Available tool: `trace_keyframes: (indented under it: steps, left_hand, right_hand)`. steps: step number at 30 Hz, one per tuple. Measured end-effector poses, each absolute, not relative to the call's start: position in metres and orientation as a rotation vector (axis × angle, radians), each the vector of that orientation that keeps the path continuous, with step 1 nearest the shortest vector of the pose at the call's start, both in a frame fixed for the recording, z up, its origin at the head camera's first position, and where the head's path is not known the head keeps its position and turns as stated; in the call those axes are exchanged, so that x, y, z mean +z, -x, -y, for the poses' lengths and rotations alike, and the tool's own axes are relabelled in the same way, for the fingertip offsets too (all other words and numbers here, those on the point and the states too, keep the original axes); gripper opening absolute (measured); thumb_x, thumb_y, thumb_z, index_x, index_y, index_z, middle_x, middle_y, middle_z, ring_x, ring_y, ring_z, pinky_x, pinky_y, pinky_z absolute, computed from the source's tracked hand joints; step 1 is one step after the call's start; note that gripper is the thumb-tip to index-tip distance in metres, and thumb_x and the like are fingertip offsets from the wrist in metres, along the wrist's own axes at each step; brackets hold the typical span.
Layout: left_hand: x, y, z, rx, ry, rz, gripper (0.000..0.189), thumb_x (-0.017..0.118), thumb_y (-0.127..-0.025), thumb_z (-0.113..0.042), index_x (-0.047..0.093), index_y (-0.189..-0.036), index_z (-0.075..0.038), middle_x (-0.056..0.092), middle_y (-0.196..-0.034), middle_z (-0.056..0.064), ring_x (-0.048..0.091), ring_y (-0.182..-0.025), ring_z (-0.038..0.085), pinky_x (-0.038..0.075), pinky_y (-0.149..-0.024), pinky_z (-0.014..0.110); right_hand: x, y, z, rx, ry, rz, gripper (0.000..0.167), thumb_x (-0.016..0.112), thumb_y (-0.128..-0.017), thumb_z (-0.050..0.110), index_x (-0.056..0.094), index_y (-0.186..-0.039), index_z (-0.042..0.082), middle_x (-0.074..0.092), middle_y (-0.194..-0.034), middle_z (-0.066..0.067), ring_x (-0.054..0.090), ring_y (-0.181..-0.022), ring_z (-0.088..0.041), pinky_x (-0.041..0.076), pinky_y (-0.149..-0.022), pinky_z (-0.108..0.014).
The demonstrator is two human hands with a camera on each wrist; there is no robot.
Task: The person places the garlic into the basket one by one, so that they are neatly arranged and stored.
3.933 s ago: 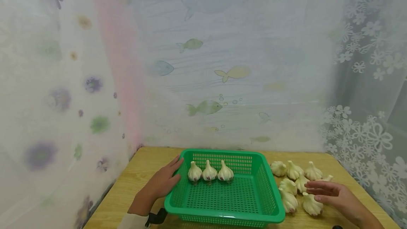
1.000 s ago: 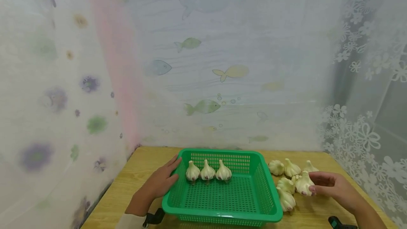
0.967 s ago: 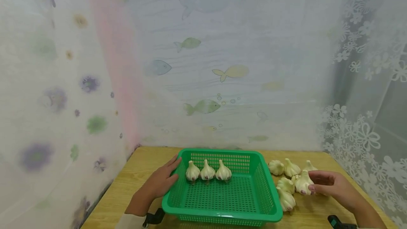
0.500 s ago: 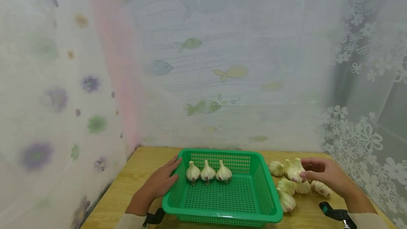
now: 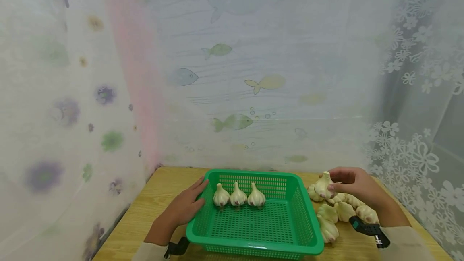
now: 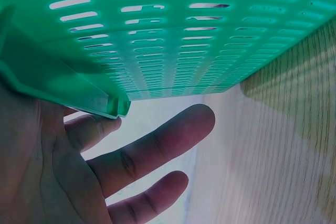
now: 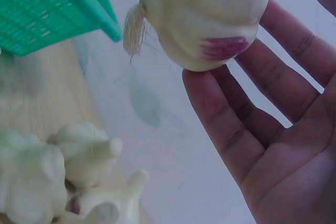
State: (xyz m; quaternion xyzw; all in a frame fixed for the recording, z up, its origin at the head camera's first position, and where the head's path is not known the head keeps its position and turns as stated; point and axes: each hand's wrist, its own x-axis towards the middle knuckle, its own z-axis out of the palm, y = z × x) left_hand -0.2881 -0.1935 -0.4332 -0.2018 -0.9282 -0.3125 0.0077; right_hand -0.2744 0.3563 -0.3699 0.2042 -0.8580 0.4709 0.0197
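Standing on the wooden table (image 5: 174, 176), the green basket (image 5: 253, 246) looked partly filled; the left hand (image 5: 186, 205) touched it, fingers spread; the right hand (image 5: 357, 184) pinched a garlic bulb (image 5: 323, 188) outside it; three other bulbs (image 5: 237, 197) sat inside; the loose bulbs (image 5: 328, 230), seemingly left to add, lay beside the basket.

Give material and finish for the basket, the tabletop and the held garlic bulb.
Green basket: looks like moulded plastic, semi-gloss; uniform colour, slotted walls, highlight on the front rim.
Tabletop: wood or wood-look laminate, seemingly low sheen; grain lines show, but can't tell which.
Held garlic bulb: smooth, slightly shiny; purple patches and a stringy root tuft suggest garlic, though a replica is possible.
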Motion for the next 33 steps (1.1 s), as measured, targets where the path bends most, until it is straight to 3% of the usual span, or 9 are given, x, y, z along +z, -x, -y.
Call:
trace_keyframes:
  steps: [3,10,14,17,22,24,33]
  left_hand:
    - [-0.433,0.288,0.194,-0.975,0.622,2.908,0.058,0.041,-0.109,-0.02,0.029,-0.165,-0.017,0.018,-0.173,0.007,0.028,-0.156,0.038,0.033,-0.117,0.066]
    - [-0.431,0.287,0.194,-0.973,0.612,2.909,0.058,0.041,-0.108,-0.02,0.029,-0.165,-0.017,0.018,-0.173,0.005,0.028,-0.156,0.039,0.033,-0.116,0.066]
    - [-0.431,0.286,0.194,-0.977,0.605,2.914,0.059,0.041,-0.108,-0.021,0.029,-0.165,-0.018,0.018,-0.173,0.003,0.028,-0.156,0.038,0.033,-0.117,0.065]
    - [-0.432,0.286,0.194,-0.979,0.612,2.908,0.059,0.042,-0.107,-0.02,0.03,-0.165,-0.017,0.019,-0.173,0.005,0.028,-0.156,0.039,0.034,-0.116,0.066]
    - [-0.433,0.287,0.194,-0.975,0.618,2.904,0.059,0.041,-0.108,-0.021,0.029,-0.165,-0.017,0.019,-0.173,0.006,0.028,-0.156,0.039,0.033,-0.117,0.066]
    - [-0.434,0.288,0.194,-0.969,0.616,2.902,0.059,0.041,-0.108,-0.021,0.029,-0.165,-0.017,0.019,-0.173,0.005,0.028,-0.156,0.038,0.033,-0.117,0.066]
    - [-0.436,0.289,0.194,-0.964,0.626,2.891,0.059,0.041,-0.107,-0.02,0.03,-0.165,-0.017,0.019,-0.173,0.005,0.028,-0.156,0.036,0.033,-0.118,0.064]
  right_hand:
    - [-0.367,0.278,-0.349,1.479,-0.65,2.646,0.04,0.069,-0.099,0.013,0.062,-0.135,-0.004,0.071,-0.122,0.0,0.065,-0.107,0.002,0.06,-0.083,-0.033]
    - [-0.364,0.291,-0.332,1.461,-0.648,2.647,0.046,0.071,-0.098,0.017,0.061,-0.139,-0.003,0.065,-0.133,-0.026,0.065,-0.108,0.003,0.06,-0.086,-0.033]
    - [-0.364,0.298,-0.322,1.48,-0.632,2.655,0.051,0.072,-0.098,0.02,0.059,-0.141,-0.005,0.064,-0.135,-0.027,0.066,-0.108,0.003,0.06,-0.089,-0.035]
    - [-0.363,0.302,-0.315,1.486,-0.627,2.657,0.051,0.072,-0.098,0.021,0.06,-0.141,-0.004,0.065,-0.135,-0.026,0.067,-0.112,-0.006,0.06,-0.091,-0.038]
    - [-0.362,0.307,-0.301,1.522,-0.622,2.658,0.055,0.072,-0.098,0.021,0.057,-0.142,-0.007,0.061,-0.139,-0.029,0.064,-0.125,-0.037,0.058,-0.096,-0.049]
    - [-0.363,0.31,-0.296,1.535,-0.605,2.669,0.058,0.073,-0.097,0.023,0.056,-0.143,-0.007,0.059,-0.141,-0.03,0.061,-0.128,-0.044,0.058,-0.096,-0.05]
    - [-0.37,0.326,-0.271,1.605,-0.552,2.72,0.064,0.077,-0.094,0.029,0.057,-0.143,-0.007,0.059,-0.141,-0.029,0.063,-0.125,-0.041,0.06,-0.093,-0.045]
